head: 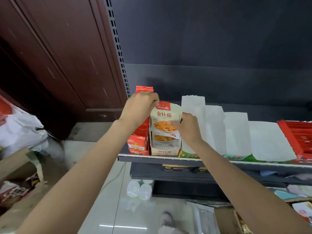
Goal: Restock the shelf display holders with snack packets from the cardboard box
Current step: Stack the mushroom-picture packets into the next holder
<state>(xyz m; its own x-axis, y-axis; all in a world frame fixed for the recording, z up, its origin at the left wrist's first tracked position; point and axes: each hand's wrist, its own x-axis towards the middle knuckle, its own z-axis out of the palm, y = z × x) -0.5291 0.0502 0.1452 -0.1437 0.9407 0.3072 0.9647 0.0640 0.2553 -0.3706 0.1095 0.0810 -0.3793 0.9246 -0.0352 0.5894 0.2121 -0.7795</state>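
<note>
A beige display holder [164, 151] stands at the front left of the dark shelf [168, 159]. Cream snack packets [163, 120] with orange noodle pictures stand in it. My left hand [140, 108] pinches the top left corner of the front packet. My right hand [187, 129] grips the packet's right edge, thumb on its face. A red display holder [137, 146] with red packets [144, 89] stands just left. The cardboard box [18, 179] with more snacks sits on the floor at lower left.
Several empty white holders [236, 134] line the shelf to the right, then a red tray [298, 137]. A lower shelf [185, 174] juts out beneath. White plastic bags [22, 129] lie at left, clear cups [140, 191] on the floor, a brown door [59, 65] behind.
</note>
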